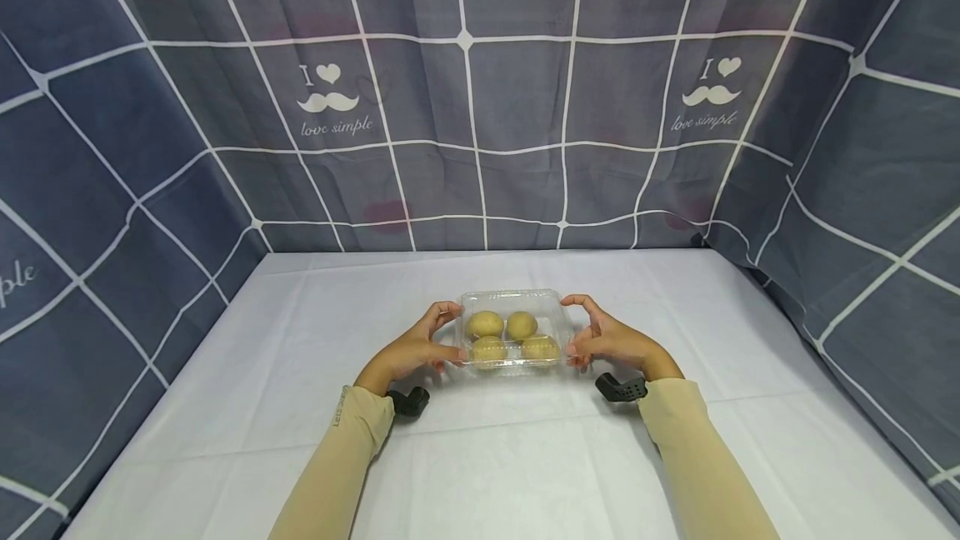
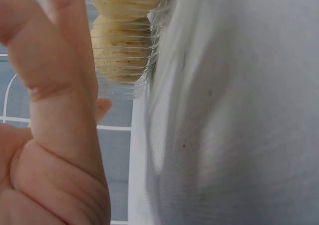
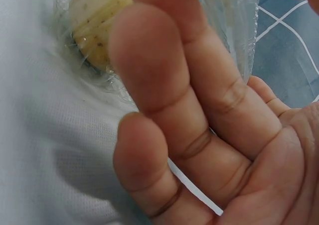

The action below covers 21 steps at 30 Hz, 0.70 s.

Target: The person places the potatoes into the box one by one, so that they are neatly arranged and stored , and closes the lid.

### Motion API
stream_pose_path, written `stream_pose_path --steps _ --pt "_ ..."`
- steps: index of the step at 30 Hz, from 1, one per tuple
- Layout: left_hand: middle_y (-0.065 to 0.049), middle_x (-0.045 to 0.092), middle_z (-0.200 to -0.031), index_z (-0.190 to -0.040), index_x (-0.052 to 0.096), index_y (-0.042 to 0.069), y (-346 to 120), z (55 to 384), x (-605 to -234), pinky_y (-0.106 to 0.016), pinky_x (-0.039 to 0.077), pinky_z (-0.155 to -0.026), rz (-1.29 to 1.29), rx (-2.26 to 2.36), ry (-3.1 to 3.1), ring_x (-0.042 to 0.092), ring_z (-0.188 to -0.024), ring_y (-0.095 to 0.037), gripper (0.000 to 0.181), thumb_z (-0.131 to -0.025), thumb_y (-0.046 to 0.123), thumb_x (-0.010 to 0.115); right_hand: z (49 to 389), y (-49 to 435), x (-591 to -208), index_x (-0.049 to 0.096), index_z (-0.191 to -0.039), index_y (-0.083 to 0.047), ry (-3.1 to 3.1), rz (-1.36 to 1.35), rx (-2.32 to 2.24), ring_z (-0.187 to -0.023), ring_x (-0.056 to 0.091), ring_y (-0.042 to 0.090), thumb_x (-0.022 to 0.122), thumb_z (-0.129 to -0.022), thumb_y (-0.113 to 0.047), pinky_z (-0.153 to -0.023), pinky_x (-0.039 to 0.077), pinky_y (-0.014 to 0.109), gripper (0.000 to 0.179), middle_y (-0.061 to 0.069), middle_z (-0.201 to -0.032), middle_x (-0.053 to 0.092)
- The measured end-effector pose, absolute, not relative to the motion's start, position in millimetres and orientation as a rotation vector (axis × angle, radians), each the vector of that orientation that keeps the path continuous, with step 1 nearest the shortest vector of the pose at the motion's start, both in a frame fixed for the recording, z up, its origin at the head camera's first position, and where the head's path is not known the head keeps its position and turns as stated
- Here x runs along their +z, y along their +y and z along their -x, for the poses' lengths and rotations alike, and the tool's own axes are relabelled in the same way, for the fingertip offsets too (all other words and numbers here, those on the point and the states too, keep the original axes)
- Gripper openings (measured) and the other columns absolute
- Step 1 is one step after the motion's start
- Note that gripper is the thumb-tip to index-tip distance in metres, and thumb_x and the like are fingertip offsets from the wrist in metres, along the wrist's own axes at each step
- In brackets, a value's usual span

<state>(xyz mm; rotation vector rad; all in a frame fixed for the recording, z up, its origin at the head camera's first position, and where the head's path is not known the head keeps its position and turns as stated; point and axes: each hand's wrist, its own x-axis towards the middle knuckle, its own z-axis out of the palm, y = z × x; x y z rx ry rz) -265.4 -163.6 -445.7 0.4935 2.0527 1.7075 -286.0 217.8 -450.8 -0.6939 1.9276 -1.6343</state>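
Observation:
A clear plastic lidded box [image 1: 517,300] sits on the white cloth, its lid down over several yellow potatoes [image 1: 522,325]. My left hand [image 1: 420,344] holds its left side, thumb at the near corner and index finger at the far one. On the opposite side, my right hand [image 1: 611,340] grips the box in the same spread way. The left wrist view shows potatoes [image 2: 122,48] behind the ribbed plastic wall, beside the fingers. Close to the right wrist camera, the curled fingers [image 3: 149,60] partly cover a speckled potato [image 3: 97,26] and the box.
A white cloth [image 1: 487,457] covers the table. Dark grey curtains [image 1: 517,98] with white grid lines stand at the back and both sides. Black wrist cameras [image 1: 408,402] are strapped under the beige sleeves [image 1: 337,465].

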Motion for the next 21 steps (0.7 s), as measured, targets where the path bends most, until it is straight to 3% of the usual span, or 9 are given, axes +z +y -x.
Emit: stream_pose_path --steps 21 --pt "-0.031 0.014 -0.175 -0.157 0.026 -0.004 -162.2 263.2 -444.1 -0.025 0.054 -0.066 -0.47 1.749 2.018 0.07 -0.077 -0.013 0.083 -0.093 0.001 0.078 288.5 216.5 -458.5 0.003 -0.157 -0.004 1.777 0.688 -1.734 -0.075 0.073 0.015 0.071 -0.093 0.004 -0.072 0.061 0.029 0.094 0.001 -0.077 0.074"
